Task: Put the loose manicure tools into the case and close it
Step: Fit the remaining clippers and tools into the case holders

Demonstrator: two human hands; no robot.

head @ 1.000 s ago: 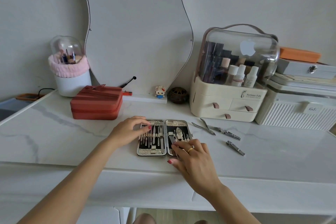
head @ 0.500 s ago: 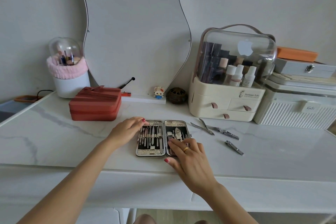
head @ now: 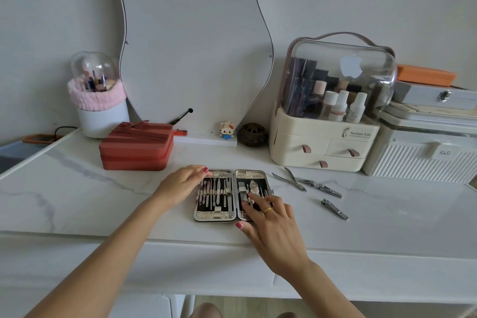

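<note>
Fingers (head: pixel 254 199) of my right hand (head: pixel 273 224) spread straight over the right half of the open case (head: pixel 233 195), pressing a tool into its strap.

My left hand (head: pixel 180 183) rests relaxed on the case's left edge, fingers loosely together, likely to keep it from sliding on the marble table (head: pixel 77 188). 3 loose tools wait to the right: nippers (head: pixel 289 179), a folding clipper (head: pixel 320 186), and a small clipper (head: pixel 334 209) nearer me.
</note>
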